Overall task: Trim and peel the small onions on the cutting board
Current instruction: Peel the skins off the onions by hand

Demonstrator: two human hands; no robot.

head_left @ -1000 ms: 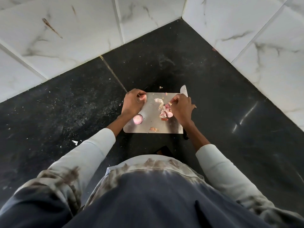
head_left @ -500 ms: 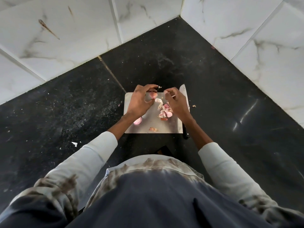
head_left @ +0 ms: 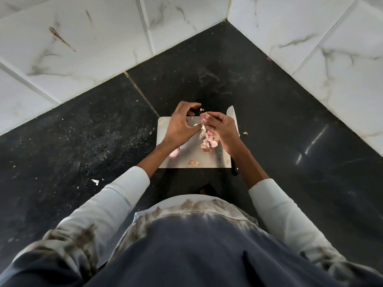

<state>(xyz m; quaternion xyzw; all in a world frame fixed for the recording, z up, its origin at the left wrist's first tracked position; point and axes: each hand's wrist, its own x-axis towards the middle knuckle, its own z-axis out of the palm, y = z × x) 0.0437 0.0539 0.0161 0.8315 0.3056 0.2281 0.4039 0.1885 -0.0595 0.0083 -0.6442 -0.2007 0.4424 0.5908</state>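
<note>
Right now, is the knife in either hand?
No. The knife lies along the cutting board's right edge, under the right hand.

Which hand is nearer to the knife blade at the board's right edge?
The right hand. It lies directly beside the knife blade, partly covering it. The left hand is farther left, over the cutting board.

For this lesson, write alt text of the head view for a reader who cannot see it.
Two hands peel a small onion over a steel board on a black counter: the right hand holds it, the left hand pinches a strip of skin. Peels, a cut onion and a knife lie around them.
</note>
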